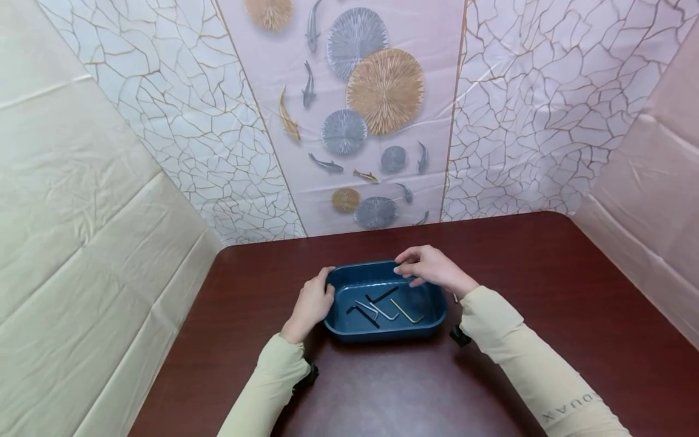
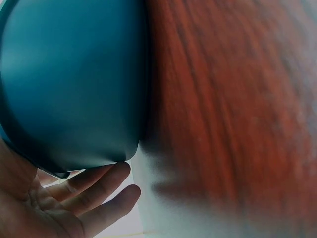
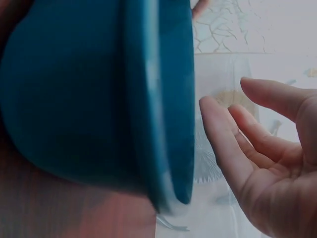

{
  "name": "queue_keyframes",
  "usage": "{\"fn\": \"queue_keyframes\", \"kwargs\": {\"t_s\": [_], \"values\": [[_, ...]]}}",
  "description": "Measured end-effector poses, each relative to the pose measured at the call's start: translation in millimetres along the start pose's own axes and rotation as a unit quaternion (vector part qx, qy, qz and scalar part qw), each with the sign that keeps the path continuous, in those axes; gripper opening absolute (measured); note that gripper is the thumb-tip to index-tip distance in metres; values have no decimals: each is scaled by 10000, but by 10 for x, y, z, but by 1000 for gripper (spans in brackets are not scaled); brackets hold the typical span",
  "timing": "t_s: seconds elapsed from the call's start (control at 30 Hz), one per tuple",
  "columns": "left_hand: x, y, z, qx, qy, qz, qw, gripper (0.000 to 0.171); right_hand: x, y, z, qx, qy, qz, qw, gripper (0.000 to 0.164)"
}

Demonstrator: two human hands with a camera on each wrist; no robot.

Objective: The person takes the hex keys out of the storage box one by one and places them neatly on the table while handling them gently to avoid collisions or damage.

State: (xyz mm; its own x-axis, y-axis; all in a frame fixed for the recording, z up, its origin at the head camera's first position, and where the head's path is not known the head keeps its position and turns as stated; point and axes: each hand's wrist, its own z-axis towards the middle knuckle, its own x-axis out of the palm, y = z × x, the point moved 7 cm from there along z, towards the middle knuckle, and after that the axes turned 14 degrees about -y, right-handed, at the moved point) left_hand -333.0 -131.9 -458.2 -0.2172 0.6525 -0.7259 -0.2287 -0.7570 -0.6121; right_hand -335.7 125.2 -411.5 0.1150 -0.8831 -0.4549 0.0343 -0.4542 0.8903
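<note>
A dark blue rectangular plastic tub [image 1: 382, 331] stands on the table, and its outer wall [image 2: 74, 84] fills much of the left wrist view. Several L-shaped hex keys lie loosely on its floor: black ones [image 1: 366, 317], silver ones [image 1: 384, 311] and a yellowish one [image 1: 406, 312]. My left hand [image 1: 315, 301] holds the tub's left end, thumb at the rim and fingers along the outside. Above the back right rim hovers my right hand [image 1: 428, 268], its fingers loosely bent and apart. Nothing shows between those fingers [image 3: 223, 139] in the right wrist view.
Just right of the tub, a small silvery piece [image 1: 455, 298] shows beside the right sleeve, mostly hidden. The dark red-brown table [image 1: 377, 388] runs back to a patterned cloth backdrop [image 1: 377, 152]. Pale cloth walls [image 1: 98, 243] flank both sides.
</note>
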Motion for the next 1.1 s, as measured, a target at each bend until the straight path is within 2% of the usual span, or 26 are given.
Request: {"fn": "queue_keyframes", "kwargs": {"t_s": [0.23,0.47,0.67,0.83,1.1], "values": [[1,4,12,7,3,30,10000,44,156,-90,0,64,371,-281,9989,35],[-6,7,18,-29,-1,6,10000,44,274,-191,8,44,588,-529,9969,21],[6,12,14,-12,42,-13,10000,44,409,-239,-38,-47,829,-960,9919,15],[-10,-11,16,14,28,-52,10000,44,451,-251,-64,-194,845,-1363,9869,9],[-16,-1,10,14,-25,-44,10000,44,459,-283,-57,-197,750,-1797,9807,9]]}}
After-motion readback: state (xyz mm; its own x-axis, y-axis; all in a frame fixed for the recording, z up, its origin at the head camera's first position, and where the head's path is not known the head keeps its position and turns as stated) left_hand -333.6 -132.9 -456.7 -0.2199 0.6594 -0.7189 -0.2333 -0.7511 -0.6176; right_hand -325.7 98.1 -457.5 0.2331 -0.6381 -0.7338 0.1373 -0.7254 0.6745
